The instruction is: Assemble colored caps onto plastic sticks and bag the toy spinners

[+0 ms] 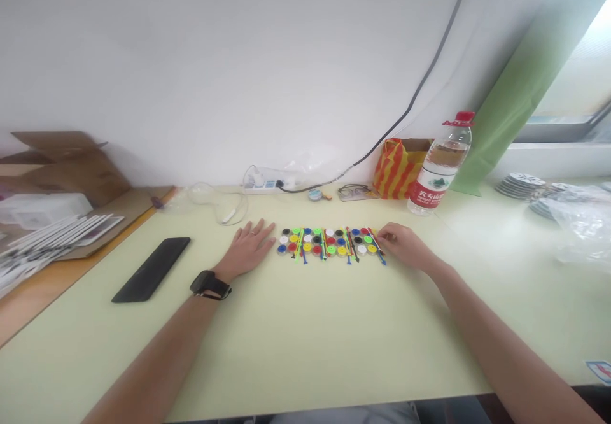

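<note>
Rows of small round discs (317,249) in several colours lie on the table. Thin coloured plastic sticks with arrow-like ends, among them a blue stick (383,260) and a green stick (299,246), rest across the discs in bunches. Just left of the rows, my left hand (249,249) lies flat with its fingers spread, holding nothing. At the right end, my right hand (400,242) has its fingers pinched together beside the last sticks. Whatever is between those fingertips, if anything, is too small to make out.
A water bottle (440,168) and a striped bag (398,168) stand behind on the right, near eyeglasses (354,190). A power strip (262,186) sits by the wall. Left are a black slab (151,270) and a cardboard box (76,163). Stacked discs (519,185) are far right.
</note>
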`<state>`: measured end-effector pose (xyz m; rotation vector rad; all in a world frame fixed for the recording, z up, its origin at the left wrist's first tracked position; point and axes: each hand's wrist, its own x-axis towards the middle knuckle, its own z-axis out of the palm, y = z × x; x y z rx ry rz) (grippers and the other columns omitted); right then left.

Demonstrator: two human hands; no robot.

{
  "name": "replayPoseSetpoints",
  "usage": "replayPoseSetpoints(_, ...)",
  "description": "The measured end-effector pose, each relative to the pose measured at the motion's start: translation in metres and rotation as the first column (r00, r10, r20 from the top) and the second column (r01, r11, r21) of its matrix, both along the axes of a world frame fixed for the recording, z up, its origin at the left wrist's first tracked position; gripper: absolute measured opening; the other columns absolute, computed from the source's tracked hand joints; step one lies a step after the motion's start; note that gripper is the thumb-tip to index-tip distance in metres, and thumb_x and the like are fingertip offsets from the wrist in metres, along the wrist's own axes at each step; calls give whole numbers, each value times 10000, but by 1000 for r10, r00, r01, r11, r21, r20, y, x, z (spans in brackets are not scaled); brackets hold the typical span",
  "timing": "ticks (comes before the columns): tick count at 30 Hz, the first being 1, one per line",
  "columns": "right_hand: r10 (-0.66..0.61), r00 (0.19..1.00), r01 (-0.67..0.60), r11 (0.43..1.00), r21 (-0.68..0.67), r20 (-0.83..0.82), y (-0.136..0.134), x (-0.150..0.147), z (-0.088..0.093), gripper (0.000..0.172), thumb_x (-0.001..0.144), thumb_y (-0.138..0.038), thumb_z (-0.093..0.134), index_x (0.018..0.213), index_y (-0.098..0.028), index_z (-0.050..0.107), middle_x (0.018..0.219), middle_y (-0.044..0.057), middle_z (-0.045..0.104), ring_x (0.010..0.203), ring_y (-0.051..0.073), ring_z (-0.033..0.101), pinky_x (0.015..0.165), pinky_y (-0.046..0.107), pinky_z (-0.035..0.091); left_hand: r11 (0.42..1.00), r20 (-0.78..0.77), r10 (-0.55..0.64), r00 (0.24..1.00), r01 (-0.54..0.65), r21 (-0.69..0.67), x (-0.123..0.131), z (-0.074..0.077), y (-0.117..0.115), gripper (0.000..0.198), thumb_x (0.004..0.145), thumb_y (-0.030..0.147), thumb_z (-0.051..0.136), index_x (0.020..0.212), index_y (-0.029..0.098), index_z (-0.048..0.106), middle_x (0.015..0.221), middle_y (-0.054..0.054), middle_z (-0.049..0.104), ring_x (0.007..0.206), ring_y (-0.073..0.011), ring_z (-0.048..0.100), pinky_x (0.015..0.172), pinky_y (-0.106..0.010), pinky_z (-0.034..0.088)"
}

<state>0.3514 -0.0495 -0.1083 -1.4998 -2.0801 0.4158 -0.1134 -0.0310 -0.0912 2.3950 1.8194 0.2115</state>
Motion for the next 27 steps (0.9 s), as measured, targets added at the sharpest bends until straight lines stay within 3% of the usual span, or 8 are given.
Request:
replayPoseSetpoints(9,-106,991,96,989,112,83,-3,8,4,109,935,-253,439,841,-246,493,831,65,651,735,225,584,650,339,427,1000,17,1,1000,-1,10,0,0,0,657,1030,675,259,1616,388,331,1719,-27,219,1575,-410,183,1241,-619,166)
replayPoseSetpoints(13,-145,989,145,978,151,-13,-2,14,7,102,963,-296,432,874,-251,452,792,59,647,728,229,602,663,344,445,1000,26,-3,1000,3,10,-1,1,-1,667,1024,685,260,1613,382,344,1715,-30,239,1576,-402,188,1245,-608,171)
replayPoseSetpoints(17,-102,986,121,982,145,-130,-1,13,10,63,921,-305,508,932,-246,488,857,60,668,799,234,645,726,356,501,1000,25,7,1000,-7,0,0,2,-1,678,1021,689,263,1611,368,357,1715,-32,244,1577,-398,185,1252,-597,161)
replayPoseSetpoints(22,-131,977,156,977,144,-168,-3,6,11,366,887,-279,518,1249,-229,514,938,63,669,800,232,651,755,370,521,1000,41,0,999,-1,23,-1,0,-1,658,1027,669,282,1606,368,368,1707,-42,264,1571,-402,205,1246,-611,174)
replayPoseSetpoints(27,-105,980,126,985,115,-171,-8,2,22,155,886,-267,436,919,-224,582,903,70,676,835,233,614,757,352,494,1000,41,-4,999,2,26,-2,-3,1,655,1026,670,287,1604,373,370,1706,-35,267,1571,-402,208,1245,-614,177)
